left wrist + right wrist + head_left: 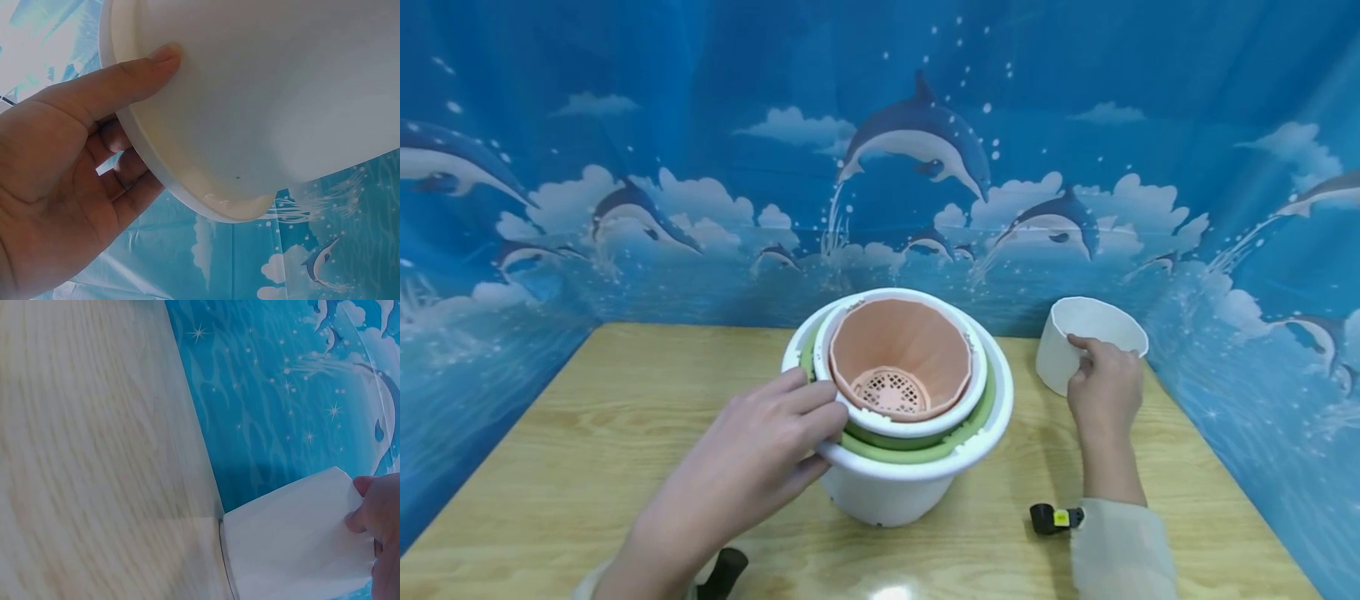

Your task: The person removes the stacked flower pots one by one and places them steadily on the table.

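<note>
A large white flowerpot (pixel 887 500) stands in the middle of the table with smaller pots nested inside. Within it sit a green pot (pixel 917 455), a second white pot (pixel 977 375) and, innermost, a terracotta-coloured pot (pixel 902 333) with a perforated bottom. My left hand (pixel 760 442) grips the nested stack at its left rim. In the left wrist view, the thumb presses the outer wall of the large white pot (pixel 250 94) while fingers curl over its rim. At the right, my right hand (pixel 1105 387) pinches the near rim of a separate white pot (pixel 1054 362).
The wooden table (pixel 647 400) ends against a blue dolphin-print curtain (pixel 737 275) at the back and sides. The separate pot stands near the table's back right corner, close to the curtain. A black wrist-camera mount (pixel 1052 518) sits beside the right sleeve.
</note>
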### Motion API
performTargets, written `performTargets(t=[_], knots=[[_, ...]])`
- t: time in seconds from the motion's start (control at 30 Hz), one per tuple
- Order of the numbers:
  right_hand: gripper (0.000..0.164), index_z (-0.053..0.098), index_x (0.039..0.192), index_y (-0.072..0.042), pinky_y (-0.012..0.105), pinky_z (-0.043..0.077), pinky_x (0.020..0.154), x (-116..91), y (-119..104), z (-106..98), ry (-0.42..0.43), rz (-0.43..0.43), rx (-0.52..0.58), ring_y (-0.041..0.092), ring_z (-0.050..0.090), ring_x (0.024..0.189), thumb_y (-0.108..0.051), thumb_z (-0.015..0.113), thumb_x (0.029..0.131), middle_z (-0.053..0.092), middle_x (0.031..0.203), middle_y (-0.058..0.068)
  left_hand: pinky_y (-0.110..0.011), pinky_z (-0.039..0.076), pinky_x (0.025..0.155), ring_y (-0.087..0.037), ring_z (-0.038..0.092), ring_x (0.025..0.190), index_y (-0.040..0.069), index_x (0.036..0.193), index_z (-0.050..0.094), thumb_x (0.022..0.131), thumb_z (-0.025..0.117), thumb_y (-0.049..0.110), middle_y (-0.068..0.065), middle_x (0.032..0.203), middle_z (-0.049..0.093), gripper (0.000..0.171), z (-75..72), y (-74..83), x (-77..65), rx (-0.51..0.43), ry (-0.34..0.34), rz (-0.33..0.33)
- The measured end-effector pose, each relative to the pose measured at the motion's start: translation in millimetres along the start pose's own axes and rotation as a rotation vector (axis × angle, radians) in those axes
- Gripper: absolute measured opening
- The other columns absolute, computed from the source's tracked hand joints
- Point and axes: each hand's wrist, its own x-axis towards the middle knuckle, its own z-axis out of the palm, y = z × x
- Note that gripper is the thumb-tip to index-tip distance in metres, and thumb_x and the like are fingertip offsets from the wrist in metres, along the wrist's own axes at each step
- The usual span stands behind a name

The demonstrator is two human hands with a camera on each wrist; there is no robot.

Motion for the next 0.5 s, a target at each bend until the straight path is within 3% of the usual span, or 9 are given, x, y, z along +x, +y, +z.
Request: performTargets(t=[0.2,0.27,0.4,0.5], knots=[[0.038,0.073,0.112,-0.002,0.061,0.022,0.118,0.4,1.9,-1.0,0.004,-0.005,-0.005,0.049,0.055,0.113,0.007,0.049,0.083,0.07,0.11,0.024,-0.025,0.047,0.07,-0.008,0.046,0.084,0.027,0.087,0.062,0.075,0.088,0.025,0.017,0.095,0.063,0.029,0.6,0.5,0.5,0.002,0.007,0.002],[0.035,0.072,0.112,-0.002,0.06,0.027,0.114,1.0,-1.3,-2.2,0.005,-0.029,0.017,0.048,0.055,0.112,0.004,0.053,0.083,0.068,0.112,0.024,-0.025,0.047,0.07,-0.008,0.047,0.084,0.027,0.087,0.062,0.075,0.089,0.025,0.017,0.096,0.063,0.029,0.5,0.5,0.8,0.004,0.008,0.0],[0.029,0.072,0.112,-0.003,0.058,0.037,0.1,4.3,-22.3,-11.6,0.025,-0.073,0.154,0.044,0.055,0.113,-0.002,0.064,0.085,0.066,0.115,0.021,-0.025,0.047,0.071,-0.008,0.047,0.085,0.028,0.087,0.063,0.074,0.089,0.025,0.017,0.096,0.063,0.029,-0.2,0.2,1.0,0.005,0.003,-0.007],[0.024,0.073,0.111,-0.006,0.052,0.043,0.098,6.1,-51.5,-27.7,0.037,-0.148,0.295,0.036,0.059,0.114,-0.008,0.07,0.087,0.068,0.116,0.015,-0.025,0.047,0.071,-0.008,0.047,0.085,0.028,0.087,0.063,0.074,0.089,0.025,0.017,0.097,0.063,0.029,-0.5,0.5,1.0,0.005,-0.005,-0.015]])
